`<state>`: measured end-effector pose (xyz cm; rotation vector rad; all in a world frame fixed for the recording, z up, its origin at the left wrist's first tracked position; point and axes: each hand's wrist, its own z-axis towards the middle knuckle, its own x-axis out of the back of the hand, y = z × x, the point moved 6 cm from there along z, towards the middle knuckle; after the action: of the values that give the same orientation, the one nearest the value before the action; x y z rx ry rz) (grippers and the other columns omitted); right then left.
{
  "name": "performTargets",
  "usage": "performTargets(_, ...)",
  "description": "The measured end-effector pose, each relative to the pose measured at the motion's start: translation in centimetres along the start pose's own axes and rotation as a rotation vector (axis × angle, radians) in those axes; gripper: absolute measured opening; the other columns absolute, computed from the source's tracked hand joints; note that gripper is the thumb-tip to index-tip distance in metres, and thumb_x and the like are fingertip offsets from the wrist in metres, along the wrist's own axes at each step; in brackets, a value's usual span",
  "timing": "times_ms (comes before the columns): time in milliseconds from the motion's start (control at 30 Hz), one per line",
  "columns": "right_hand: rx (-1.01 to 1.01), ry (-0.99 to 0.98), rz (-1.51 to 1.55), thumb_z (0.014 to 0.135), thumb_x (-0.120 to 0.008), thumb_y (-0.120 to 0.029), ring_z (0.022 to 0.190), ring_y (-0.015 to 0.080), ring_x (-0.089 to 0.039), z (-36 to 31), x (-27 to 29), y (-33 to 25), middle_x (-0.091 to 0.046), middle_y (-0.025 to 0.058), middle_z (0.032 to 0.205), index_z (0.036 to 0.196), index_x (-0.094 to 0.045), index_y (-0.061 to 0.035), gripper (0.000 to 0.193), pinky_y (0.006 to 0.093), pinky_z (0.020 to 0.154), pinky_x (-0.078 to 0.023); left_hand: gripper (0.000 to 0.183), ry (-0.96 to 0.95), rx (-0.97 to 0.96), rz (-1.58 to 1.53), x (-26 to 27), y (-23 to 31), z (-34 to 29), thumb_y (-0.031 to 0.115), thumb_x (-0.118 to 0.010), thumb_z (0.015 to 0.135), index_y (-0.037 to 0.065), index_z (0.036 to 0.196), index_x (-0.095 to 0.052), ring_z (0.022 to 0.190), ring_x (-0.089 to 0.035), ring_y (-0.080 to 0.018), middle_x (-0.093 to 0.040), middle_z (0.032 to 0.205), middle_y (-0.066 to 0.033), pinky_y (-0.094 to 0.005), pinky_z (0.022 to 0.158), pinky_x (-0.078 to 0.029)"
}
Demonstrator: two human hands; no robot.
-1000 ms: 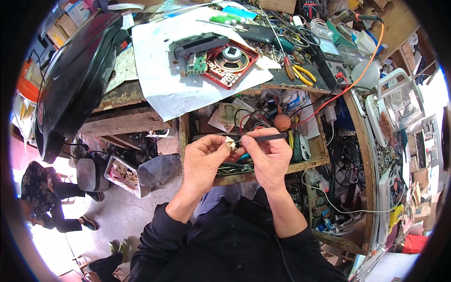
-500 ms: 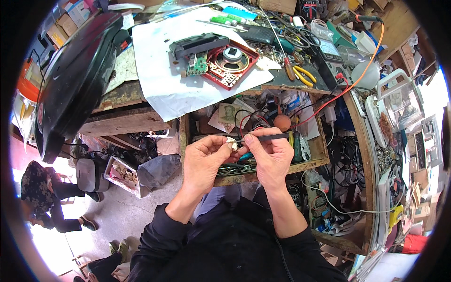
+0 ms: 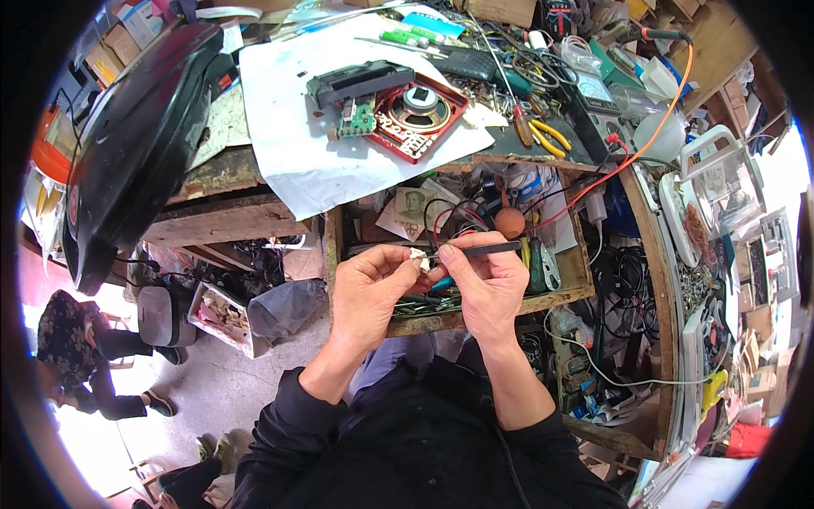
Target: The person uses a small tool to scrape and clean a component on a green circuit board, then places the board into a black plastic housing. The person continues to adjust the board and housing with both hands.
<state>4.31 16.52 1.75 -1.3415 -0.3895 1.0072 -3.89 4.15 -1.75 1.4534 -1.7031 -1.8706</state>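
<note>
A small crumpled white piece, perhaps tissue or paper, is pinched between the thumb and fingers of my left hand. My right hand grips a slim dark tool whose thin tip points left and meets the white piece. Whether it is tweezers or a small screwdriver I cannot tell. Both hands hover over an open wooden drawer. On the bench beyond, a red-framed speaker lies on a white sheet beside a green circuit board and a black casing part.
Inside the drawer are a banknote, wires, a round orange-brown bulb and hand tools. Yellow-handled pliers and a screwdriver lie on the bench. A large black case stands at left. People sit at lower left.
Almost nothing differs. My hands and the dark tool have shifted very slightly; the white piece stays pinched.
</note>
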Motion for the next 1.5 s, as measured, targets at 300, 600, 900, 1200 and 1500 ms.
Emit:
performTargets(300,0.012,-0.008,-0.024,0.092,-0.068,0.004,0.073,0.0112,-0.068,0.12,-0.17,-0.11,-0.069,0.0083,0.087,0.102,-0.064,0.0055,0.010,0.0223,0.066,-0.055,0.013,0.007,-0.014,0.005,0.25,-0.09,0.05,0.006,-0.067,0.095,-0.006,0.099,-0.066,0.078,-0.072,-0.0163,-0.073,0.088,-0.0122,-0.0276,0.073,-0.060)
performTargets(600,0.008,0.007,-0.021,0.092,-0.068,0.005,0.074,0.0115,-0.068,0.07,-0.15,-0.07,-0.069,0.0085,0.088,0.101,-0.064,0.0055,0.010,0.0224,0.066,-0.054,0.011,0.026,-0.003,0.027,0.31,-0.11,0.00,0.004,-0.065,0.095,-0.006,0.100,-0.067,0.079,-0.072,-0.0173,-0.073,0.089,-0.0129,-0.0288,0.073,-0.060)
performTargets(900,0.027,0.031,-0.011,0.092,-0.068,0.003,0.071,0.0131,-0.069,0.41,-0.11,-0.31,-0.068,0.0082,0.086,0.100,-0.063,0.0050,0.010,0.0235,0.065,-0.054,0.011,0.018,-0.004,-0.004,0.21,-0.17,0.34,0.004,-0.064,0.095,-0.006,0.099,-0.066,0.078,-0.072,-0.0177,-0.072,0.088,-0.0125,-0.0293,0.073,-0.060)
performTargets(1200,-0.011,0.064,0.052,0.092,-0.068,0.003,0.070,0.0168,-0.070,0.47,0.46,0.01,-0.068,0.0112,0.085,0.099,-0.062,0.0051,0.009,0.0262,0.065,-0.057,0.015,0.012,0.015,0.000,0.09,-0.04,0.07,0.007,-0.066,0.095,-0.007,0.100,-0.067,0.076,-0.070,-0.0163,-0.072,0.088,-0.0112,-0.0271,0.073,-0.058)
performTargets(1500,-0.061,0.083,0.066,0.091,-0.067,0.004,0.067,0.0195,-0.070,0.53,0.61,0.25,-0.068,0.0119,0.085,0.098,-0.062,0.0053,0.009,0.0281,0.062,-0.057,0.013,0.024,0.016,0.031,0.34,-0.11,-0.06,0.005,-0.064,0.095,-0.006,0.102,-0.065,0.080,-0.070,-0.0166,-0.071,0.090,-0.0104,-0.0277,0.074,-0.057)
